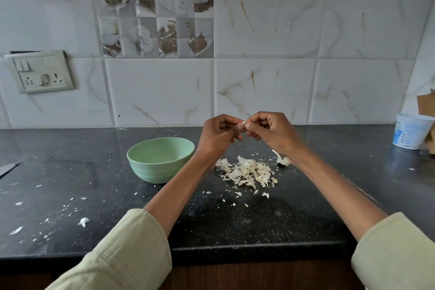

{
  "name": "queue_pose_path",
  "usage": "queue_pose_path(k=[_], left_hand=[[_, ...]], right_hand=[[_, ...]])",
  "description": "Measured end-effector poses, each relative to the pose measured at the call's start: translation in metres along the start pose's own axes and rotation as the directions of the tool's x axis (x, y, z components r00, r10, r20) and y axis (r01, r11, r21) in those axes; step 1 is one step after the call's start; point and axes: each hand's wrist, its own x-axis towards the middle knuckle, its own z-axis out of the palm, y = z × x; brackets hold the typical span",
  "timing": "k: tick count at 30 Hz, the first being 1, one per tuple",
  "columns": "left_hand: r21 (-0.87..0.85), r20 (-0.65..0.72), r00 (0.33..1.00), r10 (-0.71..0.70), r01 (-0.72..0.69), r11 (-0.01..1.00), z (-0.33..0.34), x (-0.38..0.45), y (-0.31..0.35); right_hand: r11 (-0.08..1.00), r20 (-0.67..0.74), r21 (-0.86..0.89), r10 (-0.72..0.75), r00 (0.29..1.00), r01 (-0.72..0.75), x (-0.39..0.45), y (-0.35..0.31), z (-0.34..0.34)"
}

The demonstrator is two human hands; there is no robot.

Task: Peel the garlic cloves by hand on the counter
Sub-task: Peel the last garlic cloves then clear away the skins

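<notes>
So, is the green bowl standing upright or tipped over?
Upright. The green bowl stands on its base on the counter, with its rim facing up.

1. Both hands, the left hand and the right hand, are raised above the counter, so open air lies under them.
2. Below and between the wrists lies a heap of garlic skins; it is flat and blocks little.
3. Just left of the left forearm stands a green bowl, the nearest solid obstacle.
4. Under the right wrist lies a garlic scrap.
5. Far right of the right hand stands a white tub, with cardboard behind it.
6. Beyond both hands the tiled wall closes the way.
7. Toward the person the counter holds only scattered flakes.
</notes>
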Motion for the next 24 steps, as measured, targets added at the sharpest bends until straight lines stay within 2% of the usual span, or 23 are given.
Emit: queue_pose_path(k=[9, 15, 24], left_hand=[[0.021, -0.057, 0.997, -0.047, 0.048, 0.999, -0.0014, 0.0, -0.0022], [0.055, -0.071, 0.996, -0.047, 0.051, 0.997, -0.0008, 0.0019, -0.005], [0.147, -0.08, 0.996, -0.041, 0.053, 0.988, 0.0005, 0.0019, -0.0084]], right_hand=[[0.979, -0.03, -0.203, -0.024, 0.999, 0.017, -0.0022, 0.0022, 0.0015], [0.992, 0.003, -0.125, -0.025, 1.0, 0.026, -0.0005, 0.0041, -0.0012], [0.974, -0.014, -0.198, -0.113, 0.993, 0.108, -0.0038, -0.0018, 0.0034]])
